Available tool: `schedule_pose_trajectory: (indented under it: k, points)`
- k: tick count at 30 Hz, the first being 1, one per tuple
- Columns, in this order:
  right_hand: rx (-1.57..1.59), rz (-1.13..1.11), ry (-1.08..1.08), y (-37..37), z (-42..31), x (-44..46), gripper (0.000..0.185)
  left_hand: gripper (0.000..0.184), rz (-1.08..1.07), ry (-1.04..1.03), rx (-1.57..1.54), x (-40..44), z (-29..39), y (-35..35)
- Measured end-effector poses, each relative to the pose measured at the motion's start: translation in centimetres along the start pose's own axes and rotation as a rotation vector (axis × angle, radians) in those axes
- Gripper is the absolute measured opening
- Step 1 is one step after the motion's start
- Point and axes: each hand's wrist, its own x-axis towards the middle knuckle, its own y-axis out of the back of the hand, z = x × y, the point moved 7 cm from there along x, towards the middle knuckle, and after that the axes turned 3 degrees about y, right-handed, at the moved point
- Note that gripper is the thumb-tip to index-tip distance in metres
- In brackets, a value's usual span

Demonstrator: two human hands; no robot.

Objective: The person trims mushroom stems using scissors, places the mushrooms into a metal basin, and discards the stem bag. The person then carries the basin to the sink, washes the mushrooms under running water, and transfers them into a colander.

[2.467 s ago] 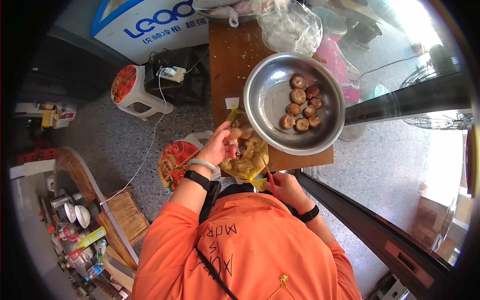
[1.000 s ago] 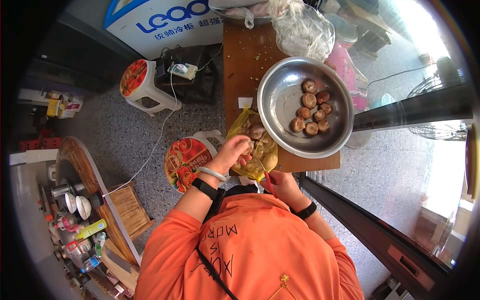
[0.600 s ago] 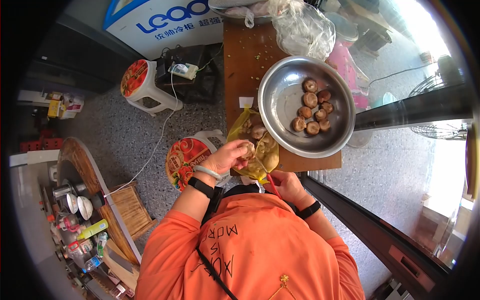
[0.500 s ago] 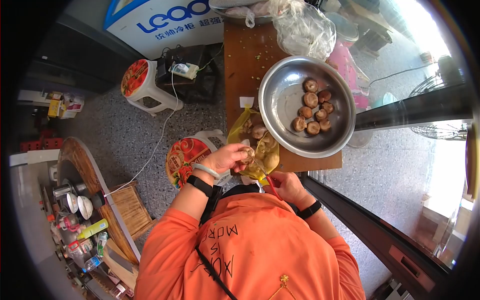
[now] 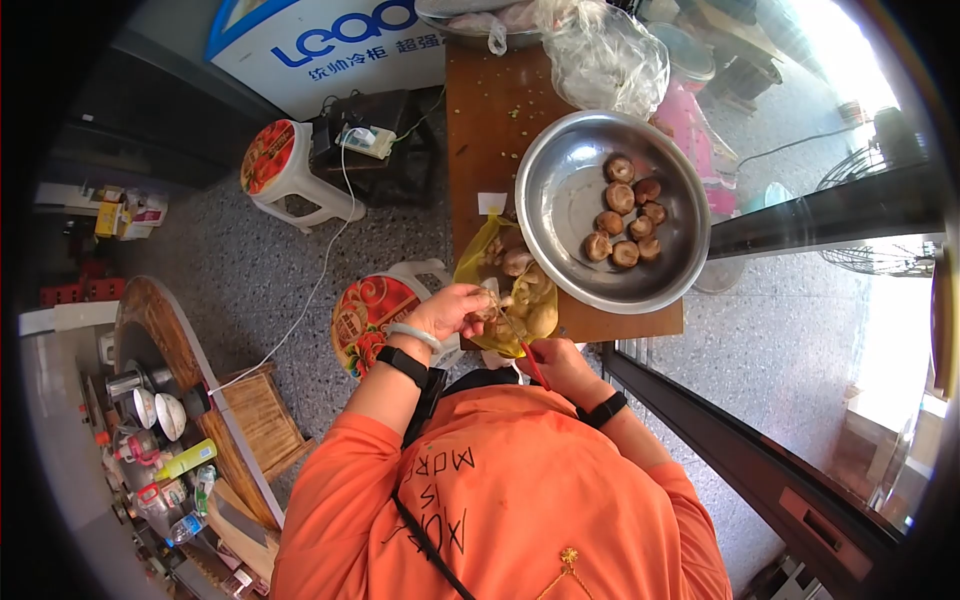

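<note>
A mushroom, partly hidden by fingers, lies above the mouth of the yellow bag, and I see the left hand pinching it between thumb and fingers. The right hand is closed around the red handle of a cutter, whose thin blade reaches up toward the mushroom; whether it is scissors or a knife I cannot tell. Compared with half a second ago, the right hand has shifted slightly toward the left one, and a pale piece now shows beside the mushroom at the blade's end. I read this as a cut under way on this mushroom, though I cannot see whether the piece is severed. Beyond the bag, the steel bowl holds the other mushrooms, unchanged in arrangement. Both containers rest on the brown table, with a clear bag behind the bowl and a red-topped stool to the left.
</note>
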Motion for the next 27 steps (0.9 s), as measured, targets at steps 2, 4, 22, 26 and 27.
schedule_pose_trajectory:
  k: [2, 4, 22, 26, 27]
  points:
    - [0.06, -0.021, -0.053, -0.2, 0.5, 0.0, 0.027, 0.02, 0.001, 0.007, -0.026, 0.0, 0.0, 0.1]
    - [0.124, -0.047, -0.093, -0.4, 1.0, 0.0, 0.028, 0.021, 0.023, -0.005, -0.05, 0.1, 0.0, 0.4]
    - [0.278, 0.154, -0.4, 2.8, 5.7, -4.3, 0.031, 0.019, 0.556, -0.29, 0.548, 2.5, 5.2, 0.1]
    - [0.071, 0.179, -0.36, 3.7, 6.0, -5.6, 0.029, 0.023, 0.798, -0.539, 0.76, 4.7, 6.1, 0.4]
    - [0.038, 0.185, -0.374, 3.6, 6.4, -5.9, 0.029, 0.029, 0.802, -0.499, 0.814, 5.6, 6.1, 0.4]
